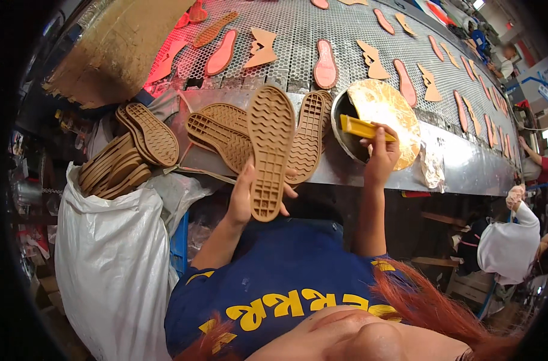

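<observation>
My left hand (242, 191) grips a brown shoe sole (270, 138) upright, its wavy and gridded tread facing up at me. Behind it, more soles (310, 141) lie overlapping on the metal ledge, some tread up. My right hand (382, 153) is closed around a yellow brush (361, 127), held over the open side of a round pot (340, 141); its bristles cannot be made out. A crinkled yellowish cover (382, 99) lies over the pot's right part. The sole and the brush are well apart.
Beyond the metal ledge (467, 177), a mesh conveyor (292, 36) carries pink insoles (325, 63) and tan cut pieces (262, 48). At left stands a white sack (114, 253) with stacked soles (114, 165), below a cardboard sheet (111, 48). Other people (512, 246) are at the right.
</observation>
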{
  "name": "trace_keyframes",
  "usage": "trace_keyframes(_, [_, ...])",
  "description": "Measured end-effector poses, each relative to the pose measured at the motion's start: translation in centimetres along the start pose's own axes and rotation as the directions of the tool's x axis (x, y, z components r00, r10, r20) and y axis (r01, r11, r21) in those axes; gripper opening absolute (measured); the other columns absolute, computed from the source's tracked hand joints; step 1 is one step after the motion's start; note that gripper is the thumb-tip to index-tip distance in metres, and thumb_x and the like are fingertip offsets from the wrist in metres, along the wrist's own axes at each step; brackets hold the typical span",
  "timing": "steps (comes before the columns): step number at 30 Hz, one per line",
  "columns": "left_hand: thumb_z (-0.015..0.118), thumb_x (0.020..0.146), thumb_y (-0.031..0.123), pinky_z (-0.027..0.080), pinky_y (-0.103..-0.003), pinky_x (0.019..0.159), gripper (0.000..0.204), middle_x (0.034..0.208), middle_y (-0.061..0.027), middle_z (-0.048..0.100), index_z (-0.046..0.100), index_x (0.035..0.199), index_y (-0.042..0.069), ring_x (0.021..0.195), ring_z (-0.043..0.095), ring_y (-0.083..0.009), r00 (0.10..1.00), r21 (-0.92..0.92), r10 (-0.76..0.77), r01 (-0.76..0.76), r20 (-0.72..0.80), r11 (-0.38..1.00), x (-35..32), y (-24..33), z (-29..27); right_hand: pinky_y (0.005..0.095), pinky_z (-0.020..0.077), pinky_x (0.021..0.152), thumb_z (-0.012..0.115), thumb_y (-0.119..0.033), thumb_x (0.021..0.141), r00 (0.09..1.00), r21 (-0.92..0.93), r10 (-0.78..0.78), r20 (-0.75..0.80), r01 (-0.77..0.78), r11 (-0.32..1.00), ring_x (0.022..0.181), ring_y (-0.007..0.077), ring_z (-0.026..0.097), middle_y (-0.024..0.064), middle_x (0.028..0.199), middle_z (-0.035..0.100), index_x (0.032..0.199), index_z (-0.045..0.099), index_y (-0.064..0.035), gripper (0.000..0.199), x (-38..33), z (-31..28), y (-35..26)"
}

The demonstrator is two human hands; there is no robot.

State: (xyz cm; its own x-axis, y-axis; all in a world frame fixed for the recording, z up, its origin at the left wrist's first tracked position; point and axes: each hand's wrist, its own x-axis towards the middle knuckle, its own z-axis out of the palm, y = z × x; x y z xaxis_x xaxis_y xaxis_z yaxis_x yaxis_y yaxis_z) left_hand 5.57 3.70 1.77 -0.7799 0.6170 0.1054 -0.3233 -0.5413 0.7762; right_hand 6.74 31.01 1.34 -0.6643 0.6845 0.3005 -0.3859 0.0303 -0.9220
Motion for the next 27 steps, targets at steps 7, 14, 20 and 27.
trace_keyframes(7, [0.022, 0.094, 0.06, 0.059, -0.04, 0.05, 0.072, 0.117, -0.0318, 0.05, 0.019, 0.141, 0.005, 0.082, 0.065, -0.0352, 0.978, -0.113, -0.143, 0.161, 0.153, 0.981, -0.6, -0.6, 1.4, 0.0348, 0.0544, 0.078, 0.052, -0.021, 0.096, 0.995, 0.626, 0.032, -0.093, 0.034, 0.779, 0.087, 0.0245, 0.064, 0.0144, 0.103, 0.062, 0.1, 0.055, -0.0014, 0.02, -0.1, 1.3, -0.7])
trace_keyframes(14, [0.024, 0.093, 0.061, 0.059, -0.041, 0.051, 0.074, 0.122, -0.0304, 0.048, 0.015, 0.144, 0.008, 0.083, 0.065, -0.0344, 0.96, -0.117, -0.193, 0.219, 0.203, 0.969, -0.6, -0.8, 2.4, 0.0364, 0.0475, 0.082, 0.06, -0.029, 0.091, 0.793, -0.113, -0.593, 0.143, 0.608, 0.786, 0.095, 0.0261, 0.057, 0.019, 0.1, 0.058, 0.094, 0.055, -0.0006, 0.029, -3.7, 4.0, -3.4])
trace_keyframes(20, [0.025, 0.092, 0.063, 0.059, -0.039, 0.052, 0.076, 0.121, -0.0296, 0.049, 0.013, 0.144, 0.009, 0.083, 0.065, -0.0327, 0.953, -0.129, -0.214, 0.245, 0.215, 0.961, -0.9, -0.5, 2.8, 0.0328, 0.049, 0.078, 0.073, -0.015, 0.079, 0.707, -0.199, -0.643, 0.293, 0.703, 0.683, 0.09, 0.0259, 0.059, 0.0173, 0.103, 0.059, 0.093, 0.061, -0.0005, 0.023, -4.3, 5.3, -4.1])
trace_keyframes(27, [0.026, 0.091, 0.065, 0.059, -0.037, 0.053, 0.077, 0.119, -0.0285, 0.05, 0.012, 0.143, 0.01, 0.083, 0.066, -0.0304, 0.946, -0.087, -0.223, 0.249, 0.235, 0.965, -1.0, 0.2, 3.4, 0.0332, 0.0504, 0.075, 0.074, -0.012, 0.078, 0.701, -0.235, -0.627, 0.34, 0.709, 0.665, 0.088, 0.0259, 0.061, 0.0173, 0.103, 0.059, 0.093, 0.062, -0.0022, 0.022, -4.7, 6.0, -4.0])
